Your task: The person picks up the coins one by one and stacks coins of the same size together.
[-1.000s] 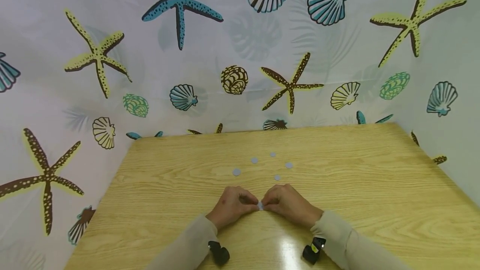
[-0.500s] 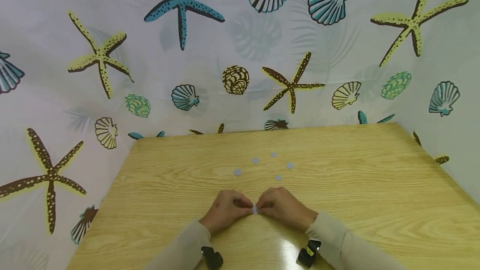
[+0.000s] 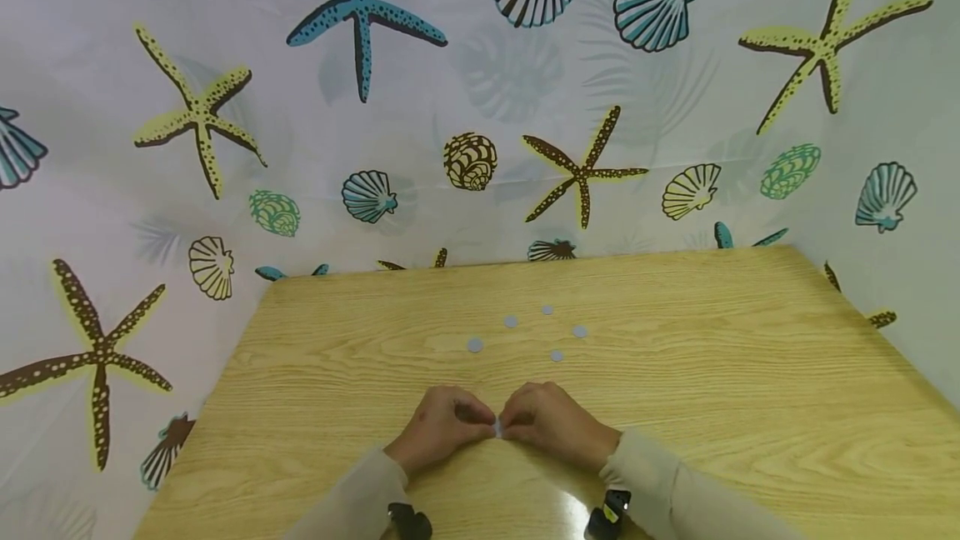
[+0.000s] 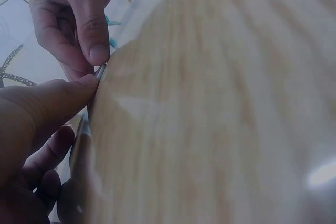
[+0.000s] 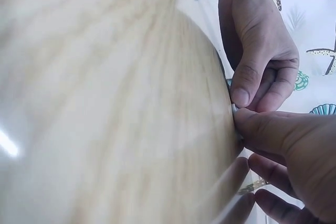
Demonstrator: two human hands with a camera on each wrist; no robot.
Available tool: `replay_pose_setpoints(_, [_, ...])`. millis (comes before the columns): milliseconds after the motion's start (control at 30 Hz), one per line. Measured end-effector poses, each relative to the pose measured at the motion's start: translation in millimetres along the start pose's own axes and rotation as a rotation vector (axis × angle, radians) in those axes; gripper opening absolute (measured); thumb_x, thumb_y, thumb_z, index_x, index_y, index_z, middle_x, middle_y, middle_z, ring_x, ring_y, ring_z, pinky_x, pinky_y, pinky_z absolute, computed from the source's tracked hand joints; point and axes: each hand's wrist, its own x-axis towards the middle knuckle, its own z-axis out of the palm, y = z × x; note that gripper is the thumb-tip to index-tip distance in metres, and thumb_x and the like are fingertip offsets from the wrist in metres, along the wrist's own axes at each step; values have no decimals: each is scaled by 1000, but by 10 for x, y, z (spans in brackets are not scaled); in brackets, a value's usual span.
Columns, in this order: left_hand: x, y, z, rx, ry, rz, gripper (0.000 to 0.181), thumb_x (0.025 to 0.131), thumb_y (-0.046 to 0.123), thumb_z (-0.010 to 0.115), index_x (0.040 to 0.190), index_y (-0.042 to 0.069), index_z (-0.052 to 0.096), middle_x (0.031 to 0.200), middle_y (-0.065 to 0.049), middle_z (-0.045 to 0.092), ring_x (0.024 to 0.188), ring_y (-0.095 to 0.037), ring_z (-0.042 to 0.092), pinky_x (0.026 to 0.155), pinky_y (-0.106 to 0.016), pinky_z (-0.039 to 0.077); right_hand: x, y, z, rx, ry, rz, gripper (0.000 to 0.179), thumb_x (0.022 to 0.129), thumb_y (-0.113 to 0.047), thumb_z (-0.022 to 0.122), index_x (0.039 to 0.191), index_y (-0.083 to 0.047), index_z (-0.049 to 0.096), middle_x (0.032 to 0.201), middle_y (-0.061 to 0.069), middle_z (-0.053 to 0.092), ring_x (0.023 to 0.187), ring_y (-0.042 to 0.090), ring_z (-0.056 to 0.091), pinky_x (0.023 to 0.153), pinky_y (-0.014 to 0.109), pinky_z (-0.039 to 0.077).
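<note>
Low in the middle of the head view, a small pale grey disc [image 3: 498,428] is pinched between both hands at the tabletop. My left hand [image 3: 437,430] holds its left side with thumb and forefinger. On the opposite side, the thumb and forefinger of my right hand [image 3: 558,427] grip it, with the fingertips of both hands nearly meeting. Most of the disc is covered; in the right wrist view only a thin pale edge [image 5: 234,108] shows between the thumbs. Farther back lie several similar flat discs, among them a left one [image 3: 475,345] and a near one [image 3: 557,356].
The hands work over a wood-grain table [image 3: 360,340]. Behind it and along both sides hangs a white cloth [image 3: 420,132] printed with starfish and shells. A black wrist camera [image 3: 410,522] is strapped below the left sleeve, another [image 3: 606,517] below the right.
Both hands have shifted left and slightly toward the person, carrying the pinched disc along. The loose discs have stayed where they lay.
</note>
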Motion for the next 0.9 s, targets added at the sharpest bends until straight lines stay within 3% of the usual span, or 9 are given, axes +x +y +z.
replay_pose_setpoints(433, [-40,13,-95,-47,-19,-48,12,83,16,83,93,13,78,91,6,74,88,-11,68,80,-24,54,19,-60,47,16,-14,41,6,87,-11,77,93,-10,78,97,-4,74,97,7,64,86,26,53])
replay_pose_setpoints(567, [16,-40,-176,-50,9,-63,13,84,19,83,95,15,78,94,7,74,89,-11,69,81,-25,55,29,-64,54,20,-12,41,6,87,-10,77,93,-9,77,97,-2,74,96,9,65,85,25,54])
replay_pose_setpoints(900, [245,-164,-363,18,95,-19,21,84,20,83,102,13,77,103,6,74,99,-16,66,90,-38,54,35,-64,55,0,-24,33,8,86,-11,78,93,-8,77,97,-2,74,92,9,67,83,23,54])
